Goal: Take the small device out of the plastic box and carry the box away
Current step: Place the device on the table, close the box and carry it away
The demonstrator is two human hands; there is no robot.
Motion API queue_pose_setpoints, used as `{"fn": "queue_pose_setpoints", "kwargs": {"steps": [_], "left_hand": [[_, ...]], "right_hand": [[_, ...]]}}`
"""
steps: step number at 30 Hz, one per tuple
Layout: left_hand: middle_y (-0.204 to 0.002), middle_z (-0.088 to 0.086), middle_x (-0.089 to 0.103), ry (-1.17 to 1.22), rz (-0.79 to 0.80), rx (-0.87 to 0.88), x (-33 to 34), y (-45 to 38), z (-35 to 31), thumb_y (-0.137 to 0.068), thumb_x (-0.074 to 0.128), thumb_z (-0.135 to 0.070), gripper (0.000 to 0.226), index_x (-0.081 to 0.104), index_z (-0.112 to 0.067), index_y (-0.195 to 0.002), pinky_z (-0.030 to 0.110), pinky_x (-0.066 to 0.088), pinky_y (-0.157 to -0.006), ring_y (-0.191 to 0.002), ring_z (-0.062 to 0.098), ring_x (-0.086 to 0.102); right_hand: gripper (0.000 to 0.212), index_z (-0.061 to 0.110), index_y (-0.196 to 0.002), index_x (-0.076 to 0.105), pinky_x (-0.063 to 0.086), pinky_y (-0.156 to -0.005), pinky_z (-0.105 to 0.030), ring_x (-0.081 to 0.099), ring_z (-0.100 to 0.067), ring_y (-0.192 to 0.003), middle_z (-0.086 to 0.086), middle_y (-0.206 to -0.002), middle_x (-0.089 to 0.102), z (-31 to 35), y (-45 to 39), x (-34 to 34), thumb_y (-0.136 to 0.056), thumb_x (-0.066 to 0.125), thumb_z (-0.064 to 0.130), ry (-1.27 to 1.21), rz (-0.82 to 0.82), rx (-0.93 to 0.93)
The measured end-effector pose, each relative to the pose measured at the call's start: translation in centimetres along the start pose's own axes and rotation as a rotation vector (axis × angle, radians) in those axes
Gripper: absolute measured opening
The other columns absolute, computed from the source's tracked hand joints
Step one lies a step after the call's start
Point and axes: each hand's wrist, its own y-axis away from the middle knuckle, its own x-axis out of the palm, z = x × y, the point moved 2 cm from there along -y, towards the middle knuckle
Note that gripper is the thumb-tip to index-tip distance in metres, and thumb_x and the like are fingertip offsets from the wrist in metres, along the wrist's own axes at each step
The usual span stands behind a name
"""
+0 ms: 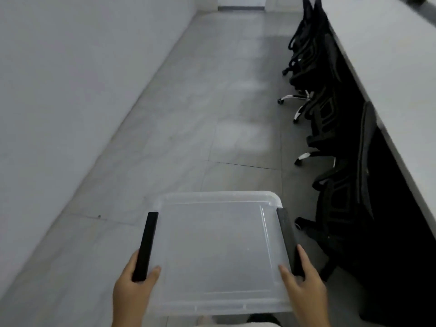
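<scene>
I hold a clear plastic box (pixel 219 251) with a translucent lid in front of me, level above the floor. Black clip handles run along its two sides. My left hand (pixel 132 289) grips the left black handle (pixel 146 244), thumb on the lid. My right hand (pixel 304 284) grips the right black handle (pixel 289 239) the same way. Nothing shows through the lid. The small device is not in view.
A grey tiled corridor floor (pixel 200 114) stretches ahead. A white wall (pixel 59 90) runs along the left. Several black office chairs (pixel 330 119) stand tucked under a long white desk (pixel 389 67) on the right. A doorway lies at the far end.
</scene>
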Motion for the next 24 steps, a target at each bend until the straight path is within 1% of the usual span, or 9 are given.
{"fn": "queue_pose_setpoints", "kwargs": {"steps": [1,2,3,6,10,14,18,22,24], "left_hand": [[-0.111,0.015,0.061,0.0,-0.016,-0.015,-0.6,-1.4,0.2,-0.069,0.07,0.004,0.054,0.054,-0.004,-0.12,0.036,0.038,-0.091,-0.096,0.026,0.052],[-0.111,0.018,0.062,0.008,-0.033,-0.027,-1.1,-3.0,0.3,-0.068,0.07,0.005,0.053,0.055,-0.003,-0.118,0.037,0.038,-0.092,-0.094,0.026,0.053],[-0.11,0.019,0.063,0.016,-0.042,-0.043,-1.3,-4.6,0.3,-0.067,0.071,0.005,0.052,0.056,-0.002,-0.116,0.037,0.038,-0.091,-0.092,0.026,0.052],[-0.11,0.019,0.062,0.034,-0.024,-0.084,-0.2,-9.8,-0.4,-0.067,0.071,0.005,0.052,0.056,-0.002,-0.117,0.036,0.038,-0.091,-0.092,0.027,0.052],[-0.1,0.013,0.061,0.032,0.021,-0.074,3.4,-18.8,-3.0,-0.069,0.071,0.0,0.053,0.055,-0.007,-0.119,0.031,0.037,-0.083,-0.087,0.024,0.05],[-0.1,0.008,0.058,0.042,0.029,-0.067,7.6,-29.2,-8.6,-0.072,0.069,-0.006,0.055,0.051,-0.013,-0.124,0.033,0.04,-0.084,-0.089,0.023,0.051],[-0.097,0.006,0.056,0.037,0.024,-0.008,10.4,-38.8,-16.7,-0.073,0.069,-0.008,0.055,0.05,-0.013,-0.125,0.034,0.04,-0.084,-0.089,0.023,0.051],[-0.102,0.01,0.059,0.022,0.035,0.007,13.3,-46.9,-23.0,-0.073,0.069,-0.008,0.054,0.051,-0.014,-0.124,0.035,0.041,-0.087,-0.091,0.023,0.051],[-0.104,0.013,0.06,0.036,0.02,-0.017,15.0,-51.0,-25.0,-0.072,0.07,-0.006,0.054,0.052,-0.012,-0.122,0.036,0.04,-0.089,-0.091,0.025,0.051]], "right_hand": [[0.06,0.007,-0.127,0.046,0.032,-0.075,-0.018,0.054,-0.033,-0.109,-0.023,-0.12,0.058,1.1,-0.4,1.4,-0.071,0.068,-0.003,0.014,-0.009,-0.016],[0.06,0.005,-0.125,0.048,0.03,-0.071,-0.016,0.055,-0.035,-0.108,-0.025,-0.118,0.059,2.2,-1.2,2.9,-0.07,0.069,-0.004,0.034,-0.014,-0.033],[0.06,0.005,-0.124,0.048,0.03,-0.072,-0.017,0.055,-0.036,-0.107,-0.026,-0.117,0.059,3.2,-2.1,4.3,-0.069,0.07,-0.004,0.053,-0.01,-0.042],[0.06,0.007,-0.125,0.048,0.036,-0.082,-0.03,0.055,-0.035,-0.107,-0.026,-0.117,0.059,5.5,-5.7,7.5,-0.07,0.07,-0.002,0.063,0.011,-0.036],[0.058,0.008,-0.125,0.048,0.031,-0.084,-0.021,0.052,-0.03,-0.114,-0.021,-0.124,0.057,8.7,-13.5,11.4,-0.072,0.068,-0.003,0.037,-0.033,-0.006],[0.058,0.008,-0.126,0.048,0.033,-0.092,-0.031,0.051,-0.03,-0.116,-0.02,-0.126,0.055,14.0,-23.4,15.6,-0.072,0.068,-0.001,0.017,-0.06,-0.021],[0.059,0.011,-0.128,0.046,0.037,-0.098,-0.039,0.052,-0.032,-0.115,-0.02,-0.127,0.055,21.6,-32.8,18.8,-0.074,0.068,0.003,0.003,-0.042,-0.03],[0.058,0.011,-0.128,0.046,0.035,-0.1,-0.037,0.05,-0.029,-0.118,-0.016,-0.13,0.053,28.2,-41.2,21.6,-0.075,0.066,0.001,-0.016,-0.033,-0.054],[0.058,0.009,-0.126,0.047,0.036,-0.1,-0.037,0.051,-0.03,-0.118,-0.017,-0.13,0.054,30.6,-45.4,23.5,-0.073,0.067,0.0,-0.009,-0.04,-0.053]]}}
